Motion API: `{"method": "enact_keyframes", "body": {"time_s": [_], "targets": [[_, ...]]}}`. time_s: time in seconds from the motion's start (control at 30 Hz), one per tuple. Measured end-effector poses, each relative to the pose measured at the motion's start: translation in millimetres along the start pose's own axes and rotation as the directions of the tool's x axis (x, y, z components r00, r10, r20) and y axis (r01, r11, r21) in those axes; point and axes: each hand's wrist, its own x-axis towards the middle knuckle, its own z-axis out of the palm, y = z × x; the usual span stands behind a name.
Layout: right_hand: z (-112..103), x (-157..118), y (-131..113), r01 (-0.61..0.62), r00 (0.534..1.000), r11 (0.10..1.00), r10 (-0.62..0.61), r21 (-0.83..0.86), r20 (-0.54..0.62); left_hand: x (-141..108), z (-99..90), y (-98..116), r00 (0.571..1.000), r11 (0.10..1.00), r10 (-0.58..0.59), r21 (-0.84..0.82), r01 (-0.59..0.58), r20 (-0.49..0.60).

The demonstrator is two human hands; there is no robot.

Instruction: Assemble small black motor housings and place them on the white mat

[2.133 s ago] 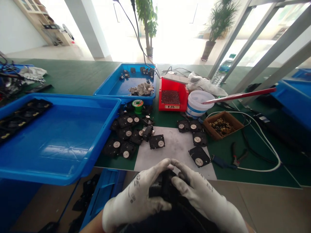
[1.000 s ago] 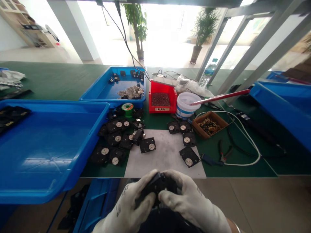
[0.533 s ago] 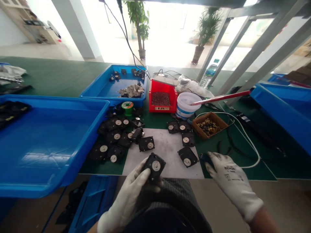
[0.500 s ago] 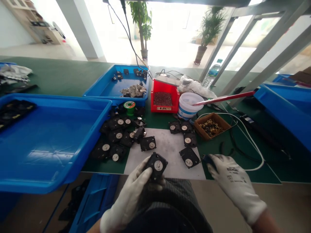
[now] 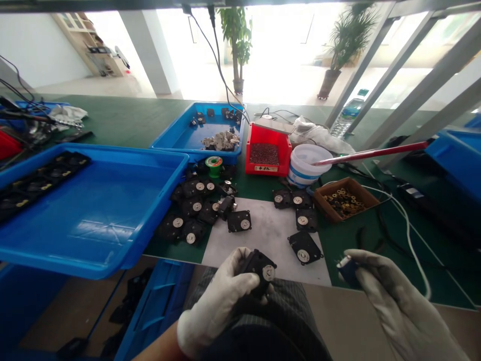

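Observation:
My left hand [image 5: 227,296], in a white glove, grips a black squarish housing with a silver disc [image 5: 259,271] just beyond the table's front edge. Between the thumb and fingers of my gloved right hand [image 5: 391,291] is a small dark blue piece with a metal end [image 5: 347,269], its kind unclear. On a white paper sheet [image 5: 263,240] lie similar units: a single one [image 5: 239,221] to the left and a tilted one [image 5: 305,247] nearest my right hand. More such housings [image 5: 197,206] are grouped left of the sheet.
A large blue tray [image 5: 93,200] takes up the left. Behind are another blue tray [image 5: 169,138], a solder spool [image 5: 214,168], a red bin [image 5: 267,170] of brown granules and a white tub [image 5: 306,168]. A cardboard box [image 5: 330,213] of brass-coloured parts and a white cable [image 5: 409,225] lie right.
My right hand has lifted off the table and turned, showing the dark blue piece. My left hand and its housing have shifted slightly right, and the housing is tilted differently. The camera view has moved.

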Motion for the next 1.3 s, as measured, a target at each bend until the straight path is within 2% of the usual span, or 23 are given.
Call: {"method": "enact_keyframes", "body": {"time_s": [0.1, 0.17, 0.23, 0.37, 0.67, 0.93, 1.1, 1.17, 1.23, 1.27, 1.3], "targets": [[20, -7, -34, 0.239, 0.968, 0.971, -0.24, 0.02, 0.068, -1, 1.1, -4, 0.999, 0.999, -0.024, 0.046, 0.025, -0.03], [38, -4, -58, 0.253, 0.963, 0.967, -0.254, 0.023, 0.088, -3, 3.3, -5, 0.996, 0.996, -0.045, 0.073, 0.051, -0.072], [54, 2, -77, 0.332, 0.938, 0.943, -0.329, -0.013, 0.108, -5, 5.4, -5, 0.995, 0.993, -0.056, 0.102, 0.065, -0.088], [69, 11, -97, 0.396, 0.918, 0.914, -0.395, -0.087, 0.032, -7, 4.6, -6, 0.998, 0.989, -0.017, 0.147, 0.026, -0.061], [69, 16, -101, 0.417, 0.909, 0.907, -0.414, -0.06, 0.048, -7, -3.6, -2, 0.998, 0.941, 0.005, 0.339, 0.015, -0.058], [71, 17, -100, 0.411, 0.91, 0.91, -0.406, -0.055, 0.081, -4, -3.0, -5, 1.0, 0.951, -0.016, 0.308, 0.012, 0.009], [74, 15, -93, 0.419, 0.907, 0.906, -0.414, -0.067, 0.071, -5, -6.2, -4, 1.0, 0.946, 0.006, 0.324, -0.002, -0.011], [73, 15, -91, 0.339, 0.936, 0.941, -0.337, -0.005, 0.099, -7, -7.5, -4, 1.0, 0.942, 0.027, 0.334, -0.021, -0.014], [71, 15, -91, 0.09, 0.969, 0.989, -0.113, 0.115, 0.221, -8, -7.5, -4, 0.998, 0.937, 0.057, 0.346, -0.05, -0.011], [70, 15, -92, -0.089, 0.949, 0.98, 0.029, 0.179, 0.314, -9, -6.8, -4, 0.997, 0.933, 0.072, 0.355, -0.064, -0.011], [69, 15, -94, -0.266, 0.897, 0.934, 0.15, 0.237, 0.417, -10, -5.8, -4, 0.996, 0.926, 0.09, 0.368, -0.082, -0.007]]}}
